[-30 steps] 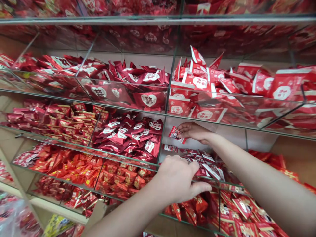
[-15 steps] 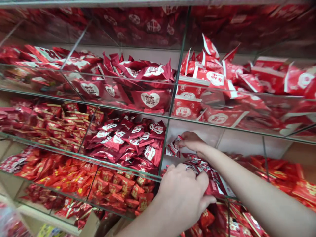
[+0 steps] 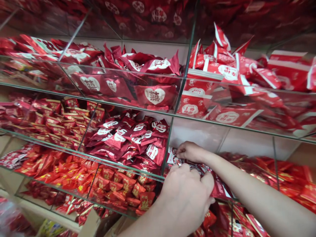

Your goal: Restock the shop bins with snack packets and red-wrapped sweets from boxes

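Observation:
My right hand (image 3: 191, 152) reaches in from the right into a glass shelf compartment. Its fingers are pinched together at the edge of a small red-and-white wrapped packet (image 3: 172, 156) by the compartment's left divider. Nearer to me is my left hand (image 3: 186, 191), back towards the camera and fingers curled down out of sight over the same compartment's front. What the left fingers hold, if anything, is hidden. Between and beside my hands lie dark red-and-white packets (image 3: 221, 187), partly covered by them.
Left of the divider, a compartment holds dark red packets (image 3: 134, 138) with white labels. Larger red bags (image 3: 227, 115) fill the shelf above. Orange-red packets (image 3: 128, 187) lie lower left. The glass shelf edge (image 3: 138, 172) runs across, and a cardboard box flap (image 3: 90, 222) stands below.
My right hand has lowered the small packet from above the pile towards the left divider. My left thumb has drawn in. The view has shifted slightly.

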Available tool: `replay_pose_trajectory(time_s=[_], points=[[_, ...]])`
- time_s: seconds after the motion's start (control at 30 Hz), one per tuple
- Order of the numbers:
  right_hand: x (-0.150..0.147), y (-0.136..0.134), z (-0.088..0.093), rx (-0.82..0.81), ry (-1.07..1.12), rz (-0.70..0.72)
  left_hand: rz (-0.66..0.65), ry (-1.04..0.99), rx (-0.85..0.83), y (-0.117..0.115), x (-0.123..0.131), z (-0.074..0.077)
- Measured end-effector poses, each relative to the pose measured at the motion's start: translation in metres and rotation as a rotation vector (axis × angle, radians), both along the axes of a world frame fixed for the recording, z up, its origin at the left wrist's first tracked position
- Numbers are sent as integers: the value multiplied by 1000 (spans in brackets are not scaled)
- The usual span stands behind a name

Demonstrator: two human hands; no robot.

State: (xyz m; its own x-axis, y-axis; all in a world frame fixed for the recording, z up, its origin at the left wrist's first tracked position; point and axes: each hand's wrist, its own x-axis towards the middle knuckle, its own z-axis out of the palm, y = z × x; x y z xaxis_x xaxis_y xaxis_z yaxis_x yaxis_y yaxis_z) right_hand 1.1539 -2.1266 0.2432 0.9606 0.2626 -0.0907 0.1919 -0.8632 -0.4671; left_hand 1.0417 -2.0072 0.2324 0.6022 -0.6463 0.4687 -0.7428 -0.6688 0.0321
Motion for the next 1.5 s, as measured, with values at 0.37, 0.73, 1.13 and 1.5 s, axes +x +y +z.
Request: replay_pose_trajectory(time_s=[0.37,0.73,1.13,1.5], points=[[2,-8,18,-107,-177,66,-19,17,13,3,0,5],[-60,-42,65,360,382,151,-123,253,70,11,8,25],[-117,-59,32,666,-69,111,-187,487,-378,1,22,43],[-122,-49,37,880,-201,1,-219,673,-768,23,-4,47]])
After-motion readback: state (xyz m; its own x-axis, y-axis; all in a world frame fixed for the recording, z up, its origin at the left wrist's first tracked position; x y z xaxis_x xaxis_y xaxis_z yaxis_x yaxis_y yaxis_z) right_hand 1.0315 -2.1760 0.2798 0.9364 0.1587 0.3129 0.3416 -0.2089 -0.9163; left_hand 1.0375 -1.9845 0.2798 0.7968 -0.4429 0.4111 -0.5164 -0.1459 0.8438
